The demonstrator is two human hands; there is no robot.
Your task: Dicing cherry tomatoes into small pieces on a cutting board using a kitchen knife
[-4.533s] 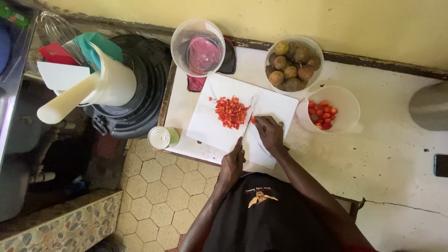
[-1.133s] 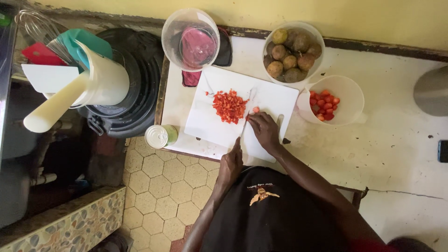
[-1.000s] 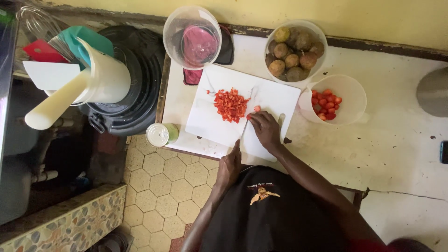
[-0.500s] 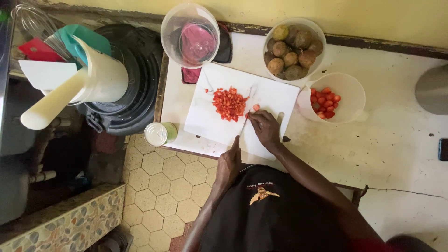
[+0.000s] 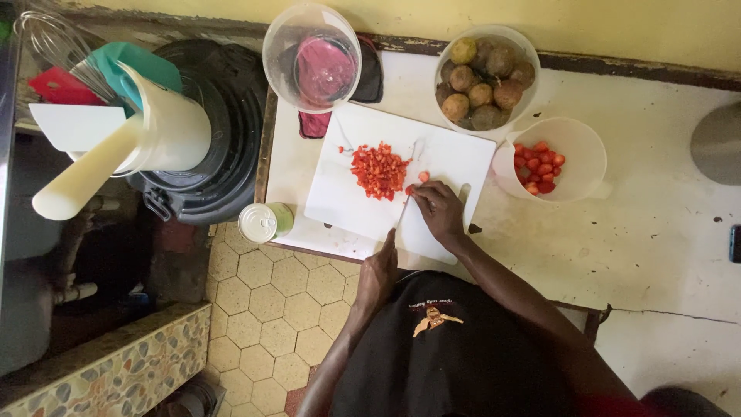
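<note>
We see the left hand (image 5: 378, 270) at the table's near edge, fingers clenched on a knife (image 5: 401, 215); the right hand (image 5: 440, 212) presses curled fingers onto a red piece (image 5: 410, 188). White cutting board (image 5: 463, 158) on white table (image 5: 656, 232), tiled floor (image 5: 270, 309) below; chopped red pile (image 5: 378, 170) lies just left of the fingers, w/ blade between.

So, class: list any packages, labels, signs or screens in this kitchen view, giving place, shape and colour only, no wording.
Can: table's left edge, beside the cutting board; round silvery top, green side.
Dark flat device: far right edge, cut off; possibly a screen, cannot tell.
No signs visible.
</note>
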